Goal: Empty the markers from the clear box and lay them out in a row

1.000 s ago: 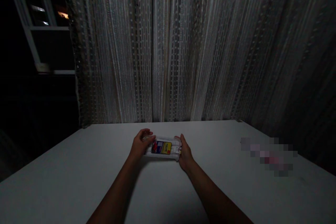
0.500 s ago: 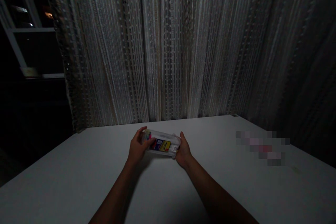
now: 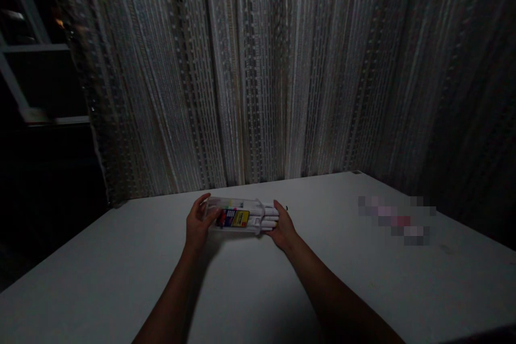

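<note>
Currently left hand (image 3: 196, 224) grips clear marker case (image 3: 236, 216); right hand (image 3: 283, 228) pinches white markers (image 3: 266, 216) protruding from open end, partly withdrawn. Full removal pending, white table (image 3: 258, 290) beneath.

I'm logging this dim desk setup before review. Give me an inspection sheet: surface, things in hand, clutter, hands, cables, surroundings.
Surface: white table, dimly lit.
Things in hand: clear marker case with a yellow label, held just above the table; white markers stick out of its right end.
Clutter: a blurred-out patch on the table's right side; contents cannot be told.
Hands: left hand grips the case's left end; right hand is at the markers' end.
Cables: nothing seen.
Surroundings: string curtain behind the table; dark shelving at left.
</note>
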Tool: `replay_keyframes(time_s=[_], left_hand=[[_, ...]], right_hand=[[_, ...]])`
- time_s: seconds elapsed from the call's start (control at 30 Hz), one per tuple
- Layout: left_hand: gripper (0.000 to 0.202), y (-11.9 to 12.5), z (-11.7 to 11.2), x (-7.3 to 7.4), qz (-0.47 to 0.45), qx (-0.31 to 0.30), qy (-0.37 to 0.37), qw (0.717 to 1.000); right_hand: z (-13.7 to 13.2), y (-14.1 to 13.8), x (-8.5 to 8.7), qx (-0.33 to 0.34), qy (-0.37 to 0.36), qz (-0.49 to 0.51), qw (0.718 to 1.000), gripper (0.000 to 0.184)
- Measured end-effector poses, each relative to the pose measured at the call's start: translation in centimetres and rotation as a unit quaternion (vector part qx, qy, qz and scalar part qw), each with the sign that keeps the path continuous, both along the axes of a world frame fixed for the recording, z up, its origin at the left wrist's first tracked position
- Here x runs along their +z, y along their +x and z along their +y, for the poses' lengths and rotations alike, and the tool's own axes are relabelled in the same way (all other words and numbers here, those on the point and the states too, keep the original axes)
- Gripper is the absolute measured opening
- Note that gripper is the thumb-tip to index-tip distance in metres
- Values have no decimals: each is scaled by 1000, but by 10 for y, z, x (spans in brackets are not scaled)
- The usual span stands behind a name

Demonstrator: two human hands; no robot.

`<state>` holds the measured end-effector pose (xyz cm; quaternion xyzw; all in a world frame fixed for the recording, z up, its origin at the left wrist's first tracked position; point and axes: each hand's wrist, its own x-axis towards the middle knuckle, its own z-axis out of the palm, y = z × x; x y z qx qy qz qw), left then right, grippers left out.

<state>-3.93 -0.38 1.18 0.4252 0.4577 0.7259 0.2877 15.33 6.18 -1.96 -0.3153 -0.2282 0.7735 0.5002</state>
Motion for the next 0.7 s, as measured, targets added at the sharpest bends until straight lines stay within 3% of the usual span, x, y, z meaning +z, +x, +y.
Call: replay_keyframes(time_s=[0.17,0.4,0.7], left_hand=[[80,-9,8,-12,-46,-14,-28,998],[73,-20,15,-34,-11,-51,-89,995],[65,-16,18,-41,8,-24,-118,993]], right_hand=[[-1,2,3,-16,1,-32,999,27],[-2,5,5,-59,13,-41,997,17],[7,1,-9,-71,81,-101,989,20]])
